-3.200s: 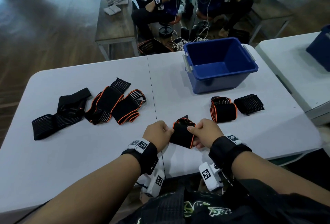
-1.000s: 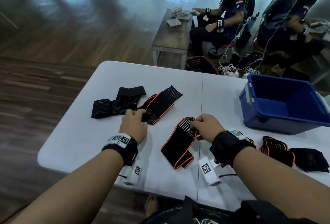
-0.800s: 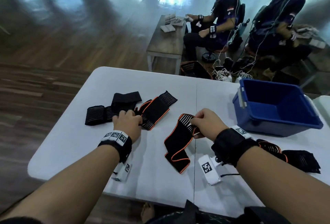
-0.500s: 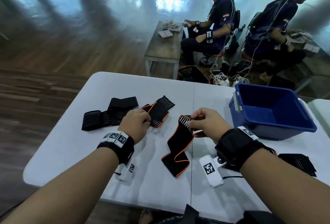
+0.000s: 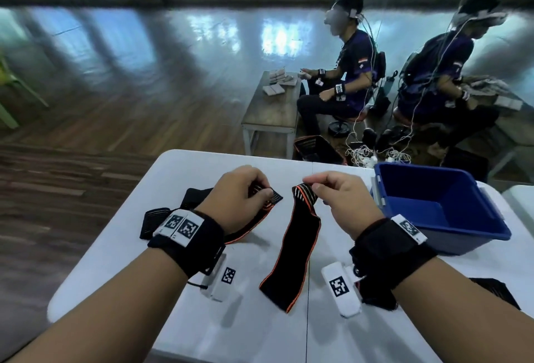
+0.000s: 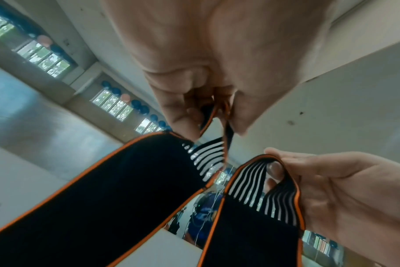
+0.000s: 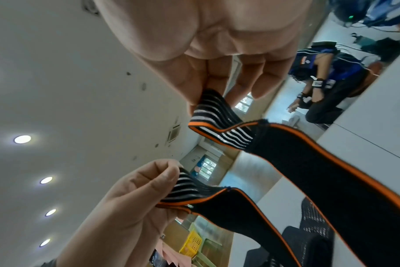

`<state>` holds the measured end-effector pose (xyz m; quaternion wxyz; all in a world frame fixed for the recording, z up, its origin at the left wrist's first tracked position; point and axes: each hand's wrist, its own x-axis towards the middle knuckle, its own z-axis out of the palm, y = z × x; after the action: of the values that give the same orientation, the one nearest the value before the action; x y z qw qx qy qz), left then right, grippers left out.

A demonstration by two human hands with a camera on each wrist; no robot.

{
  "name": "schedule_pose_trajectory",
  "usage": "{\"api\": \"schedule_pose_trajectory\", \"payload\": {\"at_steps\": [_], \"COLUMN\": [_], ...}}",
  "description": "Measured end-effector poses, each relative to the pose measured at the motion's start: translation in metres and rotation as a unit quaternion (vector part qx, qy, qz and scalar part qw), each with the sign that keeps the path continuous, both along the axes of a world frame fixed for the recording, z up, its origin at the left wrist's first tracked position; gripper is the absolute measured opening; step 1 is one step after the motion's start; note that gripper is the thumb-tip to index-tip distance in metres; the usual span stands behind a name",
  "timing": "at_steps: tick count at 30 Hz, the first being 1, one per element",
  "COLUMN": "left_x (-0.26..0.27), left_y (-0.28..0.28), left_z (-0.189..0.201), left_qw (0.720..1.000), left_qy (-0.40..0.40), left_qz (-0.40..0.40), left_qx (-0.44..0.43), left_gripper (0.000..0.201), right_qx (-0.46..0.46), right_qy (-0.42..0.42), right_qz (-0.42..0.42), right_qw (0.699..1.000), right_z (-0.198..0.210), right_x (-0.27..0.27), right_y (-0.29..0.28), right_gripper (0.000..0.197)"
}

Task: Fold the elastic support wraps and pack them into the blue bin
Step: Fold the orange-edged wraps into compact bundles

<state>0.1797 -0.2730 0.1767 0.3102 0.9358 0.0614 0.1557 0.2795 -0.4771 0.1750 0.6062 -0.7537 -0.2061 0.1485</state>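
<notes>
Two black wraps with orange trim are lifted above the white table (image 5: 124, 250). My right hand (image 5: 310, 185) pinches the striped end of one wrap (image 5: 291, 250), which hangs down with its lower end on the table. In the right wrist view its fingers (image 7: 194, 90) grip that striped end (image 7: 212, 112). My left hand (image 5: 267, 193) pinches the striped end of the other wrap (image 5: 254, 221), as the left wrist view (image 6: 215, 115) also shows. The blue bin (image 5: 419, 186) stands open at the right, and what I see of its inside holds nothing.
Plain black wraps (image 5: 153, 218) lie on the table left of my left hand. A folded black wrap (image 5: 497, 290) shows past my right forearm. Beyond the far edge are a black basket (image 5: 315, 148), cables, and two seated people. Another white table (image 5: 520, 200) adjoins on the right.
Both hands have risen off the table. The left hand took the striped end of a second orange-trimmed wrap from the pile, and the right hand's wrap now hangs lengthwise. The head view tilted up.
</notes>
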Motion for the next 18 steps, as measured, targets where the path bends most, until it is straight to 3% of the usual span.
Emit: {"api": "schedule_pose_trajectory", "payload": {"at_steps": [4,10,13,18], "left_x": [-0.004,-0.008,-0.009,-0.014], "left_y": [-0.007,-0.022,-0.03,-0.042], "left_z": [0.02,0.051,0.068,0.087], "left_qw": [1.0,0.996,0.989,0.984], "left_qy": [-0.015,-0.086,-0.127,-0.158], "left_qz": [-0.01,0.004,0.018,0.011], "left_qx": [0.018,-0.022,-0.069,-0.087], "left_gripper": [0.019,0.046,0.042,0.012], "right_qx": [0.015,0.074,0.105,0.169], "right_qy": [-0.046,-0.067,-0.063,-0.077], "right_qz": [0.014,0.031,0.036,0.061], "right_qw": [0.999,0.995,0.992,0.981], "right_z": [0.015,0.036,0.047,0.067], "right_x": [-0.006,-0.012,-0.013,-0.016], "right_y": [0.0,-0.001,-0.004,-0.011], "right_gripper": [0.033,0.032,0.034,0.034]}}
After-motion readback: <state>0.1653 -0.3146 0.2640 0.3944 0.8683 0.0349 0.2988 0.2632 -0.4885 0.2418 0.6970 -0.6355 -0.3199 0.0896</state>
